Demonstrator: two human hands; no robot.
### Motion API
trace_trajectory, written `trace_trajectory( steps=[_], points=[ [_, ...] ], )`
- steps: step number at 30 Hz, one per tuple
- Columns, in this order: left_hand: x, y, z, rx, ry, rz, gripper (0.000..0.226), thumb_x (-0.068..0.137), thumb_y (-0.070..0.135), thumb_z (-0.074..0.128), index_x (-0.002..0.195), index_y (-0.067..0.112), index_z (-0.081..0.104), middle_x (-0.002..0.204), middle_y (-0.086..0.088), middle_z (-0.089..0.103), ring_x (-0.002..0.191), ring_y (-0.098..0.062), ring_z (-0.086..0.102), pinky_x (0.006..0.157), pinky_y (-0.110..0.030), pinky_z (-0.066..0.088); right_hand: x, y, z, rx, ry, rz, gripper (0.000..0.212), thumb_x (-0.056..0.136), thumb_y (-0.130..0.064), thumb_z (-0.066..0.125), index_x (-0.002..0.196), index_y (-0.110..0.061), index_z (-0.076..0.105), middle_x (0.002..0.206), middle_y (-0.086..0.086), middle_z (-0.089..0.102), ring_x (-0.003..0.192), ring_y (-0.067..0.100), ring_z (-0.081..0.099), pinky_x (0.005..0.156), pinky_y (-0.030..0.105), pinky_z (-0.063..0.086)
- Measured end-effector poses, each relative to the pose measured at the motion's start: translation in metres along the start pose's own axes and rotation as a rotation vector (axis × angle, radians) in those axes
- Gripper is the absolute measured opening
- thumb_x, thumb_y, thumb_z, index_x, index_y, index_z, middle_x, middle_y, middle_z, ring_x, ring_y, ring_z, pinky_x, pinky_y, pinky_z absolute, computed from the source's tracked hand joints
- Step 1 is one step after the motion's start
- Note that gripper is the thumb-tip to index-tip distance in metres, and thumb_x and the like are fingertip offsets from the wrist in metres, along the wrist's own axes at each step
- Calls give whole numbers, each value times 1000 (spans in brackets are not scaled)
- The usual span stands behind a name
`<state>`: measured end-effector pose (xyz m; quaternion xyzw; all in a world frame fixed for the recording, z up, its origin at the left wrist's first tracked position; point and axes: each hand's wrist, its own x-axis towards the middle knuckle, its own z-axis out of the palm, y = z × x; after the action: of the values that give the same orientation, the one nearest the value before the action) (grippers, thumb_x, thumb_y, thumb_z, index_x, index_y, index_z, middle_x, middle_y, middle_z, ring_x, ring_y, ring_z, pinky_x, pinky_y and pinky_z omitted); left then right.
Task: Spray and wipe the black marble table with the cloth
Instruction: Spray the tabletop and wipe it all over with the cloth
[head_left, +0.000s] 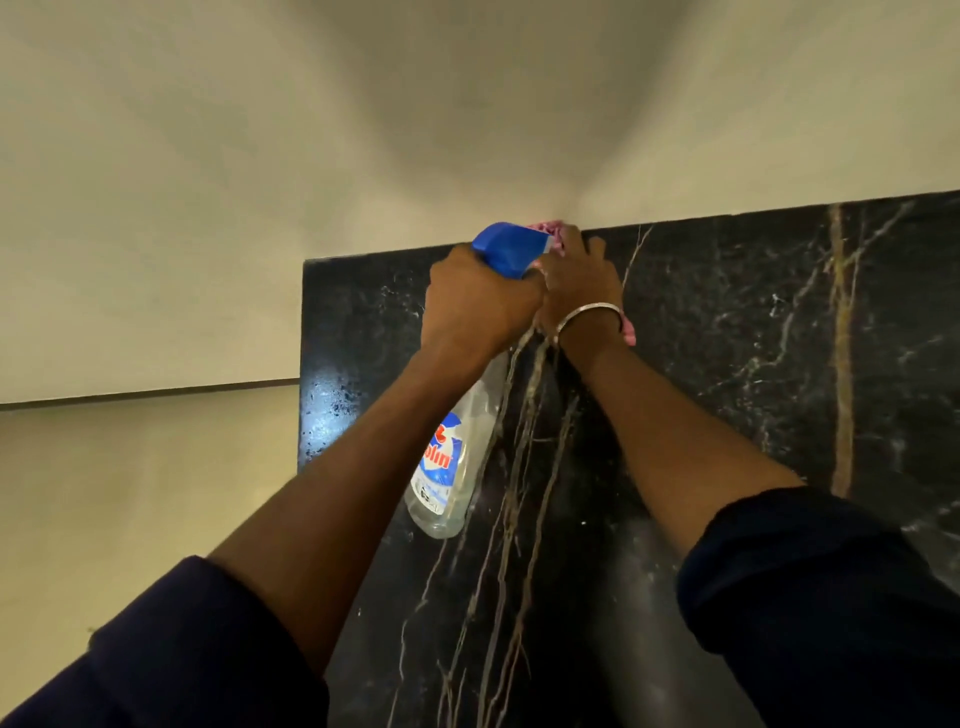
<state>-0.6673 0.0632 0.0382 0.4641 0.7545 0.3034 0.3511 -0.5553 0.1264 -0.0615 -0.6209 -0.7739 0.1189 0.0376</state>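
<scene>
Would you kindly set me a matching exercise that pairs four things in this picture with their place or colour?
Things:
1. spray bottle
2. cloth
3. bracelet
4. table

Place or colour:
A. on the wrist of the right hand
B. black with pale veins
C. gripped by the left hand
D. pink, under the right hand

Pairs: 1-C, 2-D, 3-A, 4-B.

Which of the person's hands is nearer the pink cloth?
Right. The right hand holds the pink cloth at the far edge of the black marble table; the left hand is just beside it, gripping the spray bottle.
</scene>
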Motion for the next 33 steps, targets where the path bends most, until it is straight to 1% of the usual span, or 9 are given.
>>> trace_trajectory(
  steps=[2, 5, 8, 11, 15, 21, 26, 29, 33],
  points=[
    [2, 2, -3, -8, -2, -10, 35, 79, 32, 68, 108, 16, 59, 83, 1, 65, 72, -10, 63, 72, -29, 57, 3, 20, 0, -57, -4, -15, 46, 91, -29, 52, 136, -21, 48, 143, 13, 38, 119, 38, 41, 90, 48, 45],
    [1, 6, -2, -24, 7, -22, 37, 78, 33, 68, 109, 14, 58, 89, -5, 67, 79, -18, 67, 77, -36, 59, 5, 64, -6, -104, 29, 77, 52, 89, -29, 54, 139, -22, 45, 143, 15, 38, 122, 43, 39, 88, 49, 46],
    [-3, 12, 6, -26, 8, -30, 32, 80, 30, 69, 106, 15, 58, 85, -4, 65, 77, -19, 66, 78, -40, 60, 0, 115, -18, -142, 61, 166, 52, 90, -28, 53, 141, -20, 43, 143, 17, 38, 123, 45, 38, 88, 50, 45],
    [-6, 18, 16, -15, 22, -37, 34, 80, 32, 69, 108, 14, 59, 86, -2, 65, 73, -13, 63, 76, -36, 60, -3, 164, -27, -136, 107, 229, 52, 90, -26, 53, 141, -16, 43, 144, 19, 38, 124, 47, 36, 93, 52, 41],
    [-11, 25, 32, -8, 29, -26, 35, 81, 32, 69, 110, 14, 59, 85, 0, 65, 73, -12, 62, 74, -32, 58, 0, 211, -34, -175, 136, 318, 53, 92, -31, 45, 141, -14, 43, 147, 24, 35, 132, 46, 33, 108, 52, 29],
    [-16, 27, 34, -35, 62, -35, 35, 78, 33, 70, 105, 13, 59, 81, -1, 63, 66, -11, 60, 66, -29, 56, 1, 245, -40, -131, 161, 547, 51, 93, -28, 47, 142, -14, 40, 151, 19, 28, 136, 50, 25, 101, 58, 35],
    [-17, 4, -5, -47, 78, -37, 17, 83, 25, 68, 82, 26, 51, 69, 4, 56, 61, -9, 56, 65, -27, 53, 8, 207, -28, -125, 167, 614, 59, 92, -31, 39, 146, -7, 34, 151, 24, 28, 137, 46, 26, 107, 54, 27],
    [-13, -17, -42, -51, 100, -24, 16, 84, 24, 68, 86, 25, 52, 70, 3, 56, 65, -11, 58, 67, -30, 54, 7, 137, -10, -104, 188, 539, 55, 93, -30, 41, 143, -8, 37, 150, 24, 29, 129, 47, 33, 101, 49, 35],
    [-7, -49, -92, -57, 155, 3, 18, 84, 27, 68, 94, 21, 54, 71, 5, 56, 64, -7, 56, 64, -22, 50, 3, 8, 16, -83, 141, 419, 52, 93, -33, 46, 141, -13, 40, 149, 18, 31, 124, 43, 38, 95, 46, 40]
  ],
)
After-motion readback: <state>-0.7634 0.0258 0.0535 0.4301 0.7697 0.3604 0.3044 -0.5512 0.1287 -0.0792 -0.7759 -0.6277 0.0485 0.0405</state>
